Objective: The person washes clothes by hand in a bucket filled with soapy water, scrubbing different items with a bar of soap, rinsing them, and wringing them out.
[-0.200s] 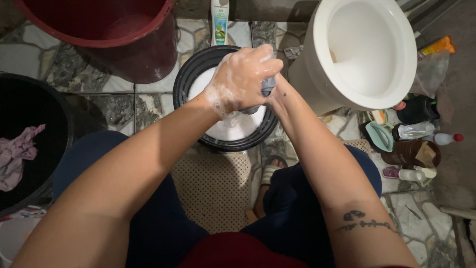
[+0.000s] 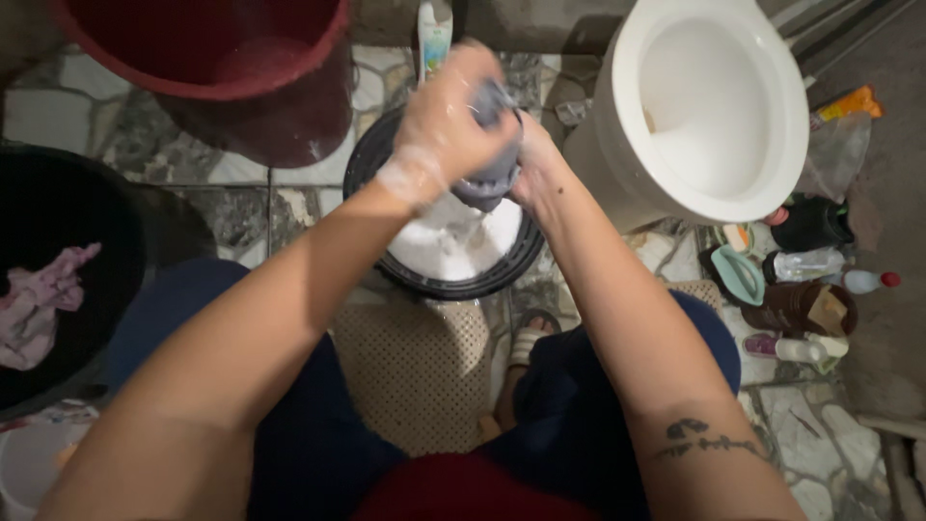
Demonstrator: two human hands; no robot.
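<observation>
Since a moment ago: left hand [image 2: 446, 121] slid toward the far rim of the black basin [image 2: 439, 280], more of the grey cloth [image 2: 489, 174] bared, motion blur over the knuckles. Left hand sudsy, clenched over the top of the cloth. Right hand [image 2: 536, 169] pressed against the cloth from the toilet side; fingers hidden, so whether clasped or only bracing cannot be told. Cloth bunched between both hands, hanging above the white soapy water in the basin, over its far half.

Tight quarters: basin's right rim near the base of the white toilet [image 2: 709, 106], far-left rim just beside the red bucket [image 2: 207, 68], a bottle [image 2: 434, 34] standing at the far rim. Near rim next to a beige perforated mat [image 2: 415, 362], between the knees.

Along the left edge, a large black tub [image 2: 87, 222] with a pink garment [image 2: 39, 304] inside. To the right of the toilet, a cluster of bottles and containers [image 2: 801, 289] on the floor. Underfoot, irregular stone floor tiles [image 2: 231, 207], grey and white, wet-looking.
</observation>
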